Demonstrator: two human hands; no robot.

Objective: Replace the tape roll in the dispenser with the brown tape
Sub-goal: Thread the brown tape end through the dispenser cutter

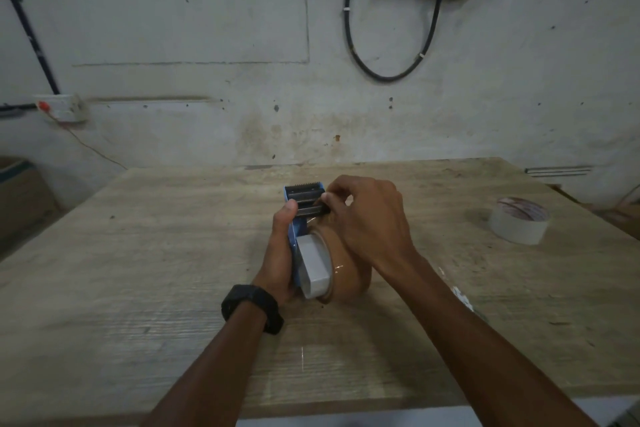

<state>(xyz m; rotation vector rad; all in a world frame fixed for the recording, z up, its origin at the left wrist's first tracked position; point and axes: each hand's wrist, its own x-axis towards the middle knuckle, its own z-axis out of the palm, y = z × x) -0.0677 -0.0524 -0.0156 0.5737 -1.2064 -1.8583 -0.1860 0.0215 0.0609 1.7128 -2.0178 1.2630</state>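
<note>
The blue tape dispenser [294,229] is held above the middle of the wooden table [138,253], its toothed blade end pointing away from me. A brown tape roll [349,274] sits on its white hub [313,265]. My left hand [278,253] grips the dispenser's left side, thumb up near the rollers. My right hand [367,215] reaches over the roll, with its fingertips pinched at the dark roller bar by the blade. What the fingertips pinch there is hidden. A white tape roll [519,220] lies flat on the table to the right.
A cardboard box [17,191] stands off the table's left side. The wall behind carries a socket [62,107] and a black cable loop [391,28]. White scraps [462,298] lie on the table beside my right forearm.
</note>
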